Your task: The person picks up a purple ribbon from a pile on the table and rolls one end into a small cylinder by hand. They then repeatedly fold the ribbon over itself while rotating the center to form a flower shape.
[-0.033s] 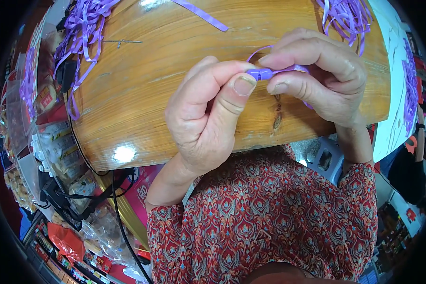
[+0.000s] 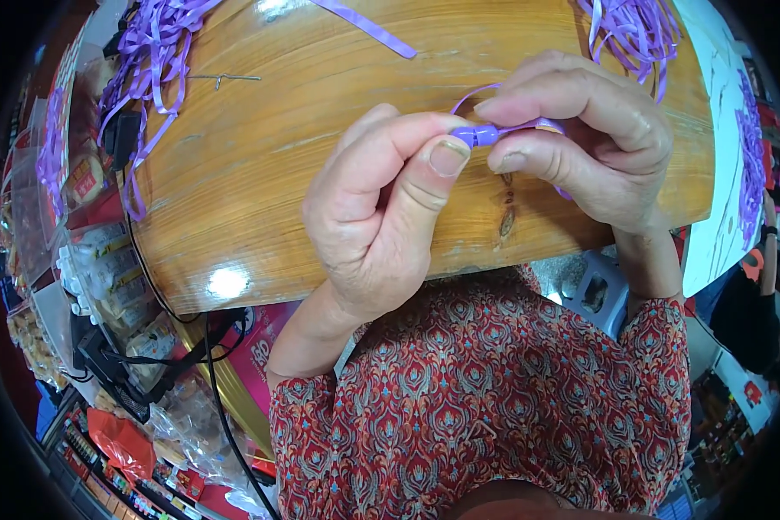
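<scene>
The left hand (image 2: 368, 199) pinches a small purple clip (image 2: 479, 136) by its left end, thumb below and forefinger above. The clip lies level between the 2 hands, above the table (image 2: 251, 173) and inward of its near edge. The right hand (image 2: 633, 160) has forefinger and thumb tips spread to either side of the purple strap (image 2: 536, 126) that runs out of the clip; whether its other fingers clamp that strap, I cannot tell. Both wrists cross the near edge, which curves past the patterned garment (image 2: 494, 381).

Bare wood shows left of the left hand – a broad stretch to the left edge, where a black cable (image 2: 221, 416) hangs down. Less wood lies between the right hand and the right edge, with a white marbled surface (image 2: 711, 113) beyond. At the far side, a ribbon bundle (image 2: 160, 48) sits left, a second bundle (image 2: 637, 35) right, a loose strip (image 2: 377, 30) between; a thin metal wire (image 2: 225, 79) lies near the left bundle.
</scene>
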`<action>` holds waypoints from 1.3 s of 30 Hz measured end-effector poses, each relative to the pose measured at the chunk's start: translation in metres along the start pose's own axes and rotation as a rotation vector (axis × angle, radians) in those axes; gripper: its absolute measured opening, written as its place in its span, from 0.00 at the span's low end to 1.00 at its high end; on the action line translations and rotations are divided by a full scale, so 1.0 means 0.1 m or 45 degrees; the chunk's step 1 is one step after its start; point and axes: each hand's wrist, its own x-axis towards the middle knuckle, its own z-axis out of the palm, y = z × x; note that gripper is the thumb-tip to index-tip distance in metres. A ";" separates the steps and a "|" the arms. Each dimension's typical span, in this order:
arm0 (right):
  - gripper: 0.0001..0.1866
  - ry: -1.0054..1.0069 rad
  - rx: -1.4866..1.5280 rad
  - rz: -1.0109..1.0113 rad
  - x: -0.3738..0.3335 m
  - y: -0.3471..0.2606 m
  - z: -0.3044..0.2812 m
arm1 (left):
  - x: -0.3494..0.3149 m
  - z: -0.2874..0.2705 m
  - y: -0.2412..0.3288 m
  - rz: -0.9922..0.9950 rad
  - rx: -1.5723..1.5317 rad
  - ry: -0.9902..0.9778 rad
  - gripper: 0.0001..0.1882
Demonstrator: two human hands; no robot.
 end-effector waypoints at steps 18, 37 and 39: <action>0.16 0.043 -0.392 -0.284 0.05 -0.02 -0.04 | 0.01 0.01 0.04 0.203 0.501 -0.082 0.09; 0.14 -0.026 -0.357 -0.364 0.04 0.00 -0.05 | 0.03 0.00 0.03 0.407 0.539 -0.096 0.09; 0.15 -0.002 -0.338 -0.370 0.04 0.01 -0.06 | 0.04 0.00 0.03 0.395 0.546 -0.120 0.09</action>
